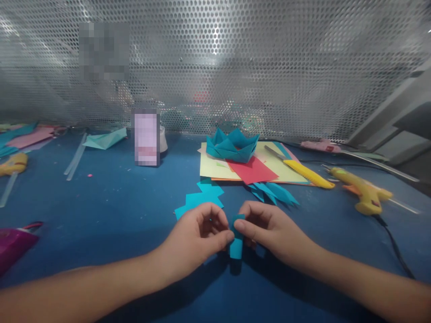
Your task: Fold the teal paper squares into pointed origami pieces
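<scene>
closest to us, our left forearm and right forearm reach in over the blue tabletop. between our hands a small teal paper strip stands roughly upright, lower middle of the view. our left hand curls in, its thumb and fingers pinching the strip's left edge; our right hand pinches it higher up, thumb flat on the near face, fingers behind.

just beyond our left hand we see overlapping teal paper pieces; beyond our right, pointed teal folded papers, next to a red paper sheet. the red sheet lies on a stack of pale yellow paper, which also bears a pointed teal paper crown. a yellow utility knife lies across the stack's right side, blade toward the crown.

at our right are a yellow glue gun with its black cord and, farther back, a pink tool we can't make out well. to our left, a blurred upright phone-like screen stands before a white object, with an aqua folded paper and clear glue sticks beyond it. a magenta object is cut off at the left edge. a perforated metal panel rises behind everything.
</scene>
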Demonstrator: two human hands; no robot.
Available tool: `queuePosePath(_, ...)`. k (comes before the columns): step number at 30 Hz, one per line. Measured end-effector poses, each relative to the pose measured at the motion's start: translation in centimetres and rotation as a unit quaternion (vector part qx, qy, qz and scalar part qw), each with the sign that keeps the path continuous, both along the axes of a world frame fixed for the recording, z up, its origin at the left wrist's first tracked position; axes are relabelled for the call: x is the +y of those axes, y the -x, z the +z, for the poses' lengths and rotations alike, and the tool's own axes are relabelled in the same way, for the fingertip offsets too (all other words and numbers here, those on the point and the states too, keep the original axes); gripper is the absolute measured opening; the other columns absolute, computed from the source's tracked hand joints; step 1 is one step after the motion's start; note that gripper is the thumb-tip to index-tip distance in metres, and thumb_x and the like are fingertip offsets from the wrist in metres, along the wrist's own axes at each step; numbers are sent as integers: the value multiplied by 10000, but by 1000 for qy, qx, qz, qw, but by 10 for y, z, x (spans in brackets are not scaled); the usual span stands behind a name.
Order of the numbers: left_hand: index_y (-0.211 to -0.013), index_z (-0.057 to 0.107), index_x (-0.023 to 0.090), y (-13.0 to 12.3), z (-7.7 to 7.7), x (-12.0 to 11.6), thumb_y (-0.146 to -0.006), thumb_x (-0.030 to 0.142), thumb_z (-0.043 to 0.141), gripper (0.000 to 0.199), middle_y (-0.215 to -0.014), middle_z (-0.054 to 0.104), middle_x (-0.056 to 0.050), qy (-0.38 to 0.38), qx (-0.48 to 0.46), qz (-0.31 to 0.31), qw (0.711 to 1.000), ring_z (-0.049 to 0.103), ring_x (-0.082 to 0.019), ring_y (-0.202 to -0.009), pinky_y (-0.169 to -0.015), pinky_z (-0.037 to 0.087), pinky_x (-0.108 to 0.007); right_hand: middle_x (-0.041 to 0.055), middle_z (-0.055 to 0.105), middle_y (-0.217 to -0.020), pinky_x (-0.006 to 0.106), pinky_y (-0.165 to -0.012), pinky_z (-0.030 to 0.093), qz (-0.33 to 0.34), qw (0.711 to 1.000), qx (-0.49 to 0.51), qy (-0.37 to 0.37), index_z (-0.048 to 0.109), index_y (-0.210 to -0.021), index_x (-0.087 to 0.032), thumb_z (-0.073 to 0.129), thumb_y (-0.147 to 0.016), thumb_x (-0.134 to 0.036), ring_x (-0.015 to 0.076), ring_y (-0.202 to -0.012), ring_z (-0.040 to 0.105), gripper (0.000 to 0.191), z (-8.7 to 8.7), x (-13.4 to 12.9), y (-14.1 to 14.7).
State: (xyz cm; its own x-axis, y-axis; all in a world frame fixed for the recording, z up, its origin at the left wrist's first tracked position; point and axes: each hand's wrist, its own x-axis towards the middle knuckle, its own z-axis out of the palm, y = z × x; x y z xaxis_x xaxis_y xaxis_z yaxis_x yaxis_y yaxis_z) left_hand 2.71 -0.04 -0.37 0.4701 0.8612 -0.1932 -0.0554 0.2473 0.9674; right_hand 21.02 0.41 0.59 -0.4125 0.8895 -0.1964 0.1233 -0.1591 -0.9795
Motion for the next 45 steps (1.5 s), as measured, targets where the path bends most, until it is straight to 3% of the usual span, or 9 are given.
queuePosePath(6,-760,412,187,0,0,-2,-743,308,712,324,-664,481,57,-33,-5,2,999,422,-67,-563,-537,349,-203,-67,485,-520,185,-446,380,-5,1000,-13,-14,447,-653,-188,718,-688,-565,63,-457,462,466,-2,-1,-1)
queuePosePath(13,-802,500,167,2,-5,-1,-773,292,670,213,-744,510,21,-63,10,-4,998,446,-82,-603,-560,376,-221,-76,477,-495,172,-397,344,-12,1000,-14,-18,442,-654,-192,715,-700,-556,53,-418,428,457,-1,-1,-1)
queuePosePath(24,-752,604,145,-1,4,-1,-747,221,636,83,-659,536,20,-102,40,5,994,475,-89,-570,-558,400,-225,-64,475,-493,186,-410,349,-18,998,-48,-47,437,-644,-198,662,-714,-619,67,-423,438,483,0,-2,-1)
queuePosePath(34,-743,453,168,-2,1,-2,-738,201,660,210,-648,498,53,-67,40,16,997,449,-61,-548,-524,376,-186,-64,461,-511,183,-425,333,-6,998,-31,-45,429,-645,-195,647,-744,-601,63,-443,424,471,-3,-2,0)
queuePosePath(45,-741,486,161,-1,0,-1,-734,175,656,170,-683,513,43,-70,21,16,997,476,-71,-590,-561,394,-196,-61,462,-528,180,-431,342,-4,998,-37,-47,438,-662,-190,653,-758,-569,64,-462,433,446,-4,-1,0)
